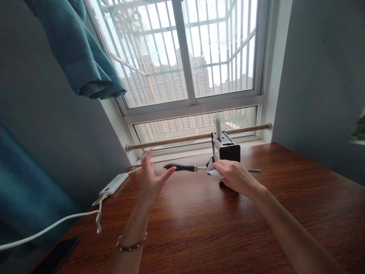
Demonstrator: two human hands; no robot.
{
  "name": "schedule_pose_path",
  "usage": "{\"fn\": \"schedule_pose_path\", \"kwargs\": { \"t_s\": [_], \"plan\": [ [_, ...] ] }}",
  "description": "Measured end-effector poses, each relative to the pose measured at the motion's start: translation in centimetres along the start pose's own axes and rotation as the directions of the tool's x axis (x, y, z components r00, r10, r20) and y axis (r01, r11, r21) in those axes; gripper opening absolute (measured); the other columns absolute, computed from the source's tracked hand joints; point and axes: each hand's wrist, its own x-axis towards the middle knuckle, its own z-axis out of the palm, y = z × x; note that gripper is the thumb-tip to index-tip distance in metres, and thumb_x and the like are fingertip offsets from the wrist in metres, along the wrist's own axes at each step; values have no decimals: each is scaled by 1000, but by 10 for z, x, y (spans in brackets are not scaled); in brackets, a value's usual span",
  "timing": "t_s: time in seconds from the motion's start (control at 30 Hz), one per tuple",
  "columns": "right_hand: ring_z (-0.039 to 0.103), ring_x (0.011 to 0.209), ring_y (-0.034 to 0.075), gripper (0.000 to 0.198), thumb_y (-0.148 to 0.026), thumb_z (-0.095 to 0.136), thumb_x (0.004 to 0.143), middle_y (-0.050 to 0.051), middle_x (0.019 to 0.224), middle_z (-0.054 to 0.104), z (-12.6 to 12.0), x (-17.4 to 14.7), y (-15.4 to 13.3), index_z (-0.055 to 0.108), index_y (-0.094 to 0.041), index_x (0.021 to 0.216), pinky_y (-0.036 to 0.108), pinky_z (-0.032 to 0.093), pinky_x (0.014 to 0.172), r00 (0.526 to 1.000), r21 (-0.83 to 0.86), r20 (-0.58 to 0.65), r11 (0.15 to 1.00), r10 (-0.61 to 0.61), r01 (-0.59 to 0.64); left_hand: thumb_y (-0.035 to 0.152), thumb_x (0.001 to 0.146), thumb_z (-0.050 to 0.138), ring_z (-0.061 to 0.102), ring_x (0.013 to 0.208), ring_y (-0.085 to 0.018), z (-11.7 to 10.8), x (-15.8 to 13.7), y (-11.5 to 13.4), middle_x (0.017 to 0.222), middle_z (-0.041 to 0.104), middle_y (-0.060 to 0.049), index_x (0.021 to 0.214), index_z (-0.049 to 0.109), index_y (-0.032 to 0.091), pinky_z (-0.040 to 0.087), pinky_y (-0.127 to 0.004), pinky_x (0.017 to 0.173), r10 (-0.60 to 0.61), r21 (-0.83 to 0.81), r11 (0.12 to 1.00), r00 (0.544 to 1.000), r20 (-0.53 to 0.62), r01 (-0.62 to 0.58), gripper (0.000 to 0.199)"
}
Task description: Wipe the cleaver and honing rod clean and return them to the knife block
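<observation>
Black-handled tool (185, 168) runs crosswise, handle (181, 167) leftward, right hand (234, 175) clamping cloth (213, 172) at its shaft (202, 168), left hand (152, 178) spread.

Daylight pours through the window (181, 53), its sky (156, 17) washed nearly white, leaving the walls (322, 76) dim. A pale sheen lies on the tabletop (182, 224). The lower-left blue fabric (17, 179) looks blurred; wide-angle distortion stretches the edges.

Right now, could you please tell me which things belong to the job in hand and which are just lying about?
In the job:
- black-handled rod
- white cloth, held against it by the right hand
- probably the black block behind

Lying about:
- white power strip
- white cable
- dark flat object, lower left
</observation>
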Motion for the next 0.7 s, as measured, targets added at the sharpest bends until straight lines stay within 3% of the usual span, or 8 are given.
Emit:
{"fn": "schedule_pose_path", "kwargs": {
  "t_s": [0.03,0.1,0.17,0.23,0.3,0.5,0.6,0.7],
  "plan": [
    [57,84,20,21,-15,38,90,5,90,60,0,0,0,54,-17,103,30,33,68,1000,-25,8,1000,-10,11,26,56,86,16,143,-23,-1,-1,-1,150,31,-5,126,49,28,4,-38,117,155,220,961,985,72,-168,79],
    [57,84,20,22,-15,37,90,5,90,60,2,0,-3,54,-17,103,30,32,66,999,-64,35,997,-41,43,34,69,77,27,138,-28,3,-8,-4,140,46,-9,120,56,24,9,-42,115,332,561,666,869,367,-492,56],
    [58,83,20,22,-13,37,89,5,90,59,5,1,-7,54,-18,102,30,31,65,995,-88,64,993,-76,82,39,81,63,50,119,-29,11,-17,-8,121,61,-13,114,59,19,31,-40,103,281,651,415,770,573,-636,38],
    [58,80,19,20,-13,38,89,4,88,60,6,2,-9,54,-18,100,30,29,62,993,-100,75,990,-93,100,41,87,54,61,87,-26,19,-24,-12,95,68,-11,102,62,18,40,-35,79,186,672,317,739,648,-669,29],
    [58,78,18,17,-15,40,88,3,88,61,4,1,-9,54,-18,98,30,29,62,992,-92,67,990,-105,111,42,89,51,60,70,-22,22,-26,-14,79,67,-6,91,61,19,36,-32,65,139,664,298,719,681,-686,26],
    [60,75,18,18,-24,39,92,3,79,63,-9,-4,10,55,-17,86,30,27,61,999,-65,-15,998,-29,28,44,91,47,62,74,-20,8,-19,-7,82,68,-6,94,60,17,34,-29,66,173,651,231,688,704,-724,30],
    [59,65,17,23,-29,40,92,4,69,62,-14,-8,22,57,-16,83,29,24,57,993,-148,-116,988,20,-38,47,91,45,62,74,-20,1,-17,0,81,68,-5,94,59,17,34,-28,66,137,658,284,709,692,-698,34],
    [54,55,15,25,-30,41,91,3,61,59,-20,-13,34,57,-15,79,29,22,54,968,-186,-252,982,-9,-39,50,89,47,61,73,-19,1,-17,7,81,67,-4,92,60,19,33,-28,65,46,670,403,744,666,-624,34]
  ]
}}
